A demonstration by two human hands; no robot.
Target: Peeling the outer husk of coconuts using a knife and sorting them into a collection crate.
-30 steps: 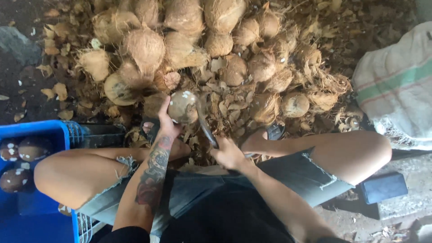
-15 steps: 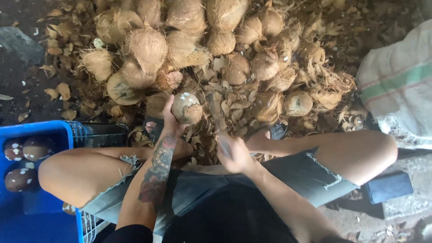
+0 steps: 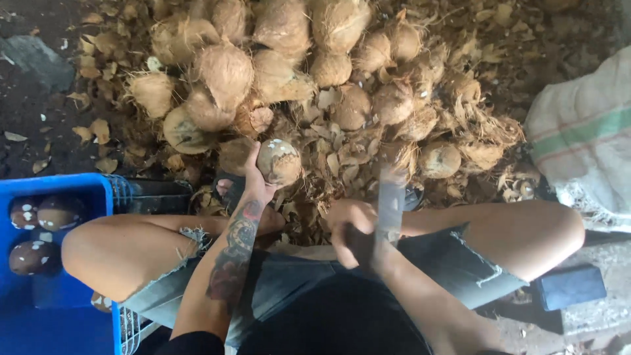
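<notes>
Head view, looking down over my lap. I am sitting with knees spread, and my left hand (image 3: 253, 184) is cupping a peeled coconut (image 3: 278, 162) from below and behind, fingers wrapped on its left side, holding it up just above the litter in front of me. My right hand (image 3: 351, 227) is clenching the handle of a blade (image 3: 390, 204), which is showing only as an upright blur to the right of the coconut and apart from it. As I judge it, I am trimming the last husk off the shell, midway between strokes; the next cut is calling for the blade to meet the far side of the coconut, well off my left fingers, with the nut turned to show an untrimmed patch.

Same view, surroundings. A heap of husked coconuts (image 3: 227, 72) is filling the ground ahead, with loose husk chips (image 3: 328, 158) spreading between it and my knees. A blue crate (image 3: 98, 187) is standing by my left knee, holding dark peeled coconuts (image 3: 56, 212) in its corner. A pale sack (image 3: 582, 138) with a green stripe is lying to the right, and a dark block (image 3: 568, 286) is resting under my right leg. My own thighs are the nearest things in the swing's way.
</notes>
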